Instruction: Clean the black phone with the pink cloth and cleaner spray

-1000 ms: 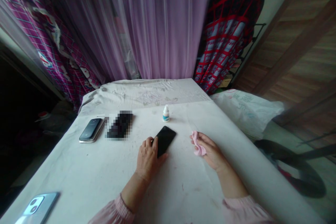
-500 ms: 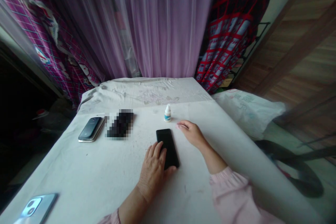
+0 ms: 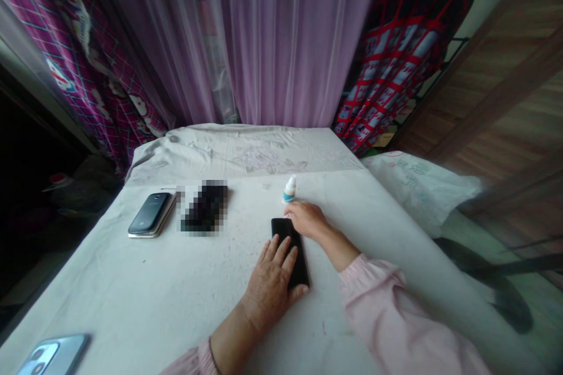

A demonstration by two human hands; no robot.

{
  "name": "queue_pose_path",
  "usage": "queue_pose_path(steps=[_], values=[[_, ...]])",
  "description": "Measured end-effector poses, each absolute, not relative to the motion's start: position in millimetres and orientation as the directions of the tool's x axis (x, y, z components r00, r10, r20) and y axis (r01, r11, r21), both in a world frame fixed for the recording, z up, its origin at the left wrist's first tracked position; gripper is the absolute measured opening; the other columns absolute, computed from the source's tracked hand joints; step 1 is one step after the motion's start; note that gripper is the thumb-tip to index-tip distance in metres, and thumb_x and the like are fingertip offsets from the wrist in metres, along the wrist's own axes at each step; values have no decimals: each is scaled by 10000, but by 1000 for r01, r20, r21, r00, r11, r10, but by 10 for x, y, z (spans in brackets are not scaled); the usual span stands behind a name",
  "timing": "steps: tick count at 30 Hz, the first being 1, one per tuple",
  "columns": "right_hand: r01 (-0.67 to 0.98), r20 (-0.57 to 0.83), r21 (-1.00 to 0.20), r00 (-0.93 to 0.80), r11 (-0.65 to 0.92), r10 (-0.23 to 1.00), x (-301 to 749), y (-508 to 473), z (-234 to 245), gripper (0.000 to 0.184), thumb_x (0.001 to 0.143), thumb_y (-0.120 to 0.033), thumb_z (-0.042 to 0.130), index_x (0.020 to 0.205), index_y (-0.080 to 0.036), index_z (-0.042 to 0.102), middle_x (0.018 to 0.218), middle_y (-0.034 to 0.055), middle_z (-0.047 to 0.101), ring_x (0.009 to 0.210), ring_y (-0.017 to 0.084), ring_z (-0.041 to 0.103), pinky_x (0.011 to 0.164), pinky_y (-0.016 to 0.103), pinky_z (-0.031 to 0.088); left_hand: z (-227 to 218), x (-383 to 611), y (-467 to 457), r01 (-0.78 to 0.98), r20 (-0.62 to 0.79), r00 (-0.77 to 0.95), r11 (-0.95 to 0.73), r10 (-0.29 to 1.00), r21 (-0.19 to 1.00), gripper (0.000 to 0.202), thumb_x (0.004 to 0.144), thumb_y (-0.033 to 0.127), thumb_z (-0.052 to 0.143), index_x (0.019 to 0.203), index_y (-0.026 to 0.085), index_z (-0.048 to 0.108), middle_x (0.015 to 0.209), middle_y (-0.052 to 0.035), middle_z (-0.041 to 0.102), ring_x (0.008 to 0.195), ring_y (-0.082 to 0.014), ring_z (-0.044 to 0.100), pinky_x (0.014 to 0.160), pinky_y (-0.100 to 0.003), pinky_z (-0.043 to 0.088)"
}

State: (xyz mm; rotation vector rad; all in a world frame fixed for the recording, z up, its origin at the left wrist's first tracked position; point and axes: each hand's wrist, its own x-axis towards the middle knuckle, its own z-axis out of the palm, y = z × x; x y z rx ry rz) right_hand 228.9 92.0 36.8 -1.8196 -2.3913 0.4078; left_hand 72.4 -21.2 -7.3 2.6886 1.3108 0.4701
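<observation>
A black phone (image 3: 295, 258) lies face up on the white cloth-covered table (image 3: 176, 287), its length running away from me. My left hand (image 3: 272, 284) lies flat on its near half with fingers stretched out, pressing it down. My right hand (image 3: 305, 218) rests on the phone's far end with fingers curled under; whatever is beneath them is hidden. A small white dropper bottle (image 3: 289, 188) with a blue label stands just beyond my right hand.
A dark blue phone (image 3: 149, 214) and a blurred-out black item (image 3: 204, 208) lie at the far left. A light blue phone (image 3: 53, 356) sits at the near left corner. A white sack (image 3: 417, 181) lies off the table's right edge. Purple curtains hang behind.
My right hand, which held a pink cloth a second ago, has moved left onto the phone's far end. The phone turned to point away from me, and my left hand flattened on it.
</observation>
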Motion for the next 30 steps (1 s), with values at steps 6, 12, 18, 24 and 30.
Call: queue_pose_path(steps=[6, 12, 18, 24, 30], values=[[922, -74, -248, -324, 298, 943, 1989, 929, 408, 259, 908, -211, 465, 977, -232, 713, 1036, 73, 720, 1000, 211, 623, 816, 293, 426, -71, 732, -179, 736, 205, 590, -625, 781, 261, 731, 850, 663, 495, 1362, 141, 491, 1436, -157, 473, 1377, -360, 336, 1102, -524, 310], [906, -60, -255, -364, 338, 929, 1955, 928, 396, 252, 917, -217, 461, 989, -245, 700, 1052, 44, 719, 1003, 191, 620, 806, 273, 421, -61, 734, -173, 747, 202, 590, -623, 782, 231, 726, 836, 655, 525, 1360, 153, 496, 1432, -150, 476, 1367, -356, 347, 1107, -536, 291], [915, -95, -233, -357, 328, 929, 2354, 936, 402, 234, 898, -198, 485, 951, -244, 708, 1030, 28, 721, 974, 190, 624, 777, 273, 424, -22, 735, -170, 759, 162, 596, -618, 787, 207, 733, 829, 651, 541, 1384, 178, 473, 1447, -147, 462, 1365, -363, 345, 1104, -587, 261], [912, -72, -229, -364, 339, 929, 2261, 957, 360, 242, 889, -182, 479, 948, -234, 709, 1014, 47, 722, 966, 198, 621, 772, 279, 416, 21, 719, -141, 729, 134, 630, -642, 765, 238, 767, 830, 689, 502, 1366, 141, 493, 1443, -164, 466, 1366, -377, 349, 1112, -567, 265], [859, -11, -258, -460, 442, 888, 1944, 965, 332, 231, 891, -168, 478, 926, -218, 700, 995, 43, 718, 970, 193, 597, 797, 276, 397, 25, 723, -131, 725, 147, 626, -641, 766, 251, 733, 838, 664, 513, 1361, 152, 496, 1426, -154, 486, 1359, -362, 366, 1110, -546, 277]])
